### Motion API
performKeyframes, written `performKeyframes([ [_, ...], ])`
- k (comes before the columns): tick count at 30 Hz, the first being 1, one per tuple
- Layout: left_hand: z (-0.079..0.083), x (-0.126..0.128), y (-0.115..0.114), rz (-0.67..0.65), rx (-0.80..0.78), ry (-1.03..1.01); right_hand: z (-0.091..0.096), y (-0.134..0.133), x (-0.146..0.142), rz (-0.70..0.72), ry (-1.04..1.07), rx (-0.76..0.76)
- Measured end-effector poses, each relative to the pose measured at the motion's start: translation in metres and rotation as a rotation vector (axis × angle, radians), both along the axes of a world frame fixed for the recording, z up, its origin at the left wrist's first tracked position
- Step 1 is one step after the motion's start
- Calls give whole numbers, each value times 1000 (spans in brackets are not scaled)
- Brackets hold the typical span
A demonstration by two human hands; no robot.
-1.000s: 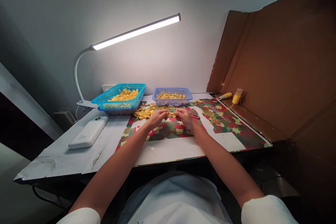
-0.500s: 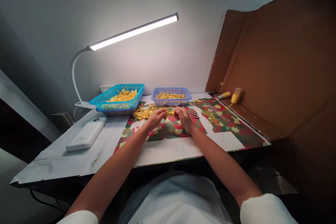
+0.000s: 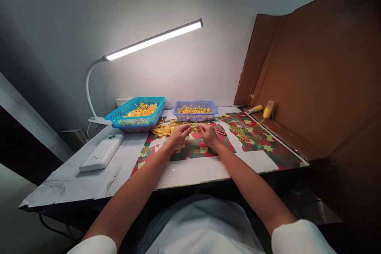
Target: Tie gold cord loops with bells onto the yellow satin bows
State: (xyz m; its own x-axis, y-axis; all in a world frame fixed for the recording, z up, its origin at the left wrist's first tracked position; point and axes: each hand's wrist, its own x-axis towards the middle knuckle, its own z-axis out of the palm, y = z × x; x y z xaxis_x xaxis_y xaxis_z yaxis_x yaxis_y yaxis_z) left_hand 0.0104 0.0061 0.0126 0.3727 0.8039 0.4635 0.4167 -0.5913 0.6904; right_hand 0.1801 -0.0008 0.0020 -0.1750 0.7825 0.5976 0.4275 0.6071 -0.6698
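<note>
Above the patterned sheet, my left hand [image 3: 180,135] and my right hand [image 3: 209,135] face each other, fingers closed in a pinch. A small strip of gold ribbon [image 3: 195,129] spans the narrow gap between them, with an end at each hand's fingertips. Its exact shape is too small to make out. Just beyond my left hand lies a loose pile of gold ribbon pieces [image 3: 162,129]. A pink-handled tool [image 3: 220,131], partly hidden, rests beside my right hand. Farther right is a tangle of thin gold strands [image 3: 241,134].
A turquoise basket [image 3: 133,121] of gold pieces sits stacked at back left; a violet-blue basket [image 3: 195,117] stands behind my hands. A white power bank [image 3: 101,154] lies left. The desk lamp [image 3: 154,39] arches overhead. Cardboard [image 3: 309,75] walls the right side, near a yellow bottle [image 3: 268,110].
The gold piece between my hands, broader before, now looks like a thin strip. My fingers have shifted slightly around it. The camera view has moved a little.
</note>
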Motion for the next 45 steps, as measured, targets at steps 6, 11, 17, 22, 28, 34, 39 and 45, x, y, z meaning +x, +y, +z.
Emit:
performKeyframes([
  [6,-5,-1,5,-26,-73,-76,-5,3,3,84,166,-127],
  [11,-6,-3,6,-22,-78,-86,-1,-1,3,184,163,-221],
  [17,-7,-3,5,-3,-49,-56,-7,2,-2,198,211,-275],
  [22,-4,-7,4,53,-21,-29,12,38,3,100,373,-497],
  [28,2,-25,11,524,112,121,52,78,11,-172,235,-712],
  [34,2,-43,15,669,92,482,0,43,3,-241,101,-498],
  [39,9,-52,13,637,3,564,-21,30,-2,-344,-204,-81],
  [45,16,-66,11,446,-63,612,-25,30,-3,-226,-223,-7],
])
